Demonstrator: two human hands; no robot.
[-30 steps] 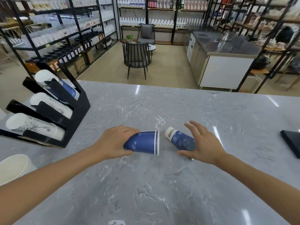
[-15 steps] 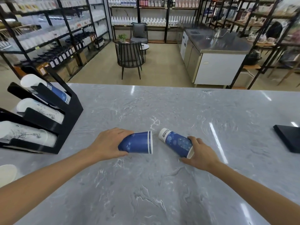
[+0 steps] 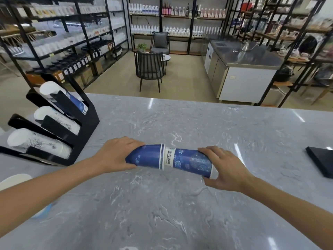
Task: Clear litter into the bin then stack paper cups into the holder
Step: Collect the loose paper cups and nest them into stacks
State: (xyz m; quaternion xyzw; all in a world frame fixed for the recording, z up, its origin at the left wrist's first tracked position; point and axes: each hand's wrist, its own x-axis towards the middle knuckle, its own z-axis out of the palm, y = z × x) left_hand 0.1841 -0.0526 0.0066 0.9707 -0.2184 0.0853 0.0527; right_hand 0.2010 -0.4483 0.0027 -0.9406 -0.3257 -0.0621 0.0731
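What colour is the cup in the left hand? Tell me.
Dark blue cup, white rim stripes; head view.

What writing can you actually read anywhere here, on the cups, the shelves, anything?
Nothing reads clearly.
Right cup: a white band near its base carries dark characters, too blurred to read.
Left cup: no text visible.
Cups in the holder: patterns only; a small label on the top blue one is unreadable.
Shelf bottles and dark packets: labels too small to read.
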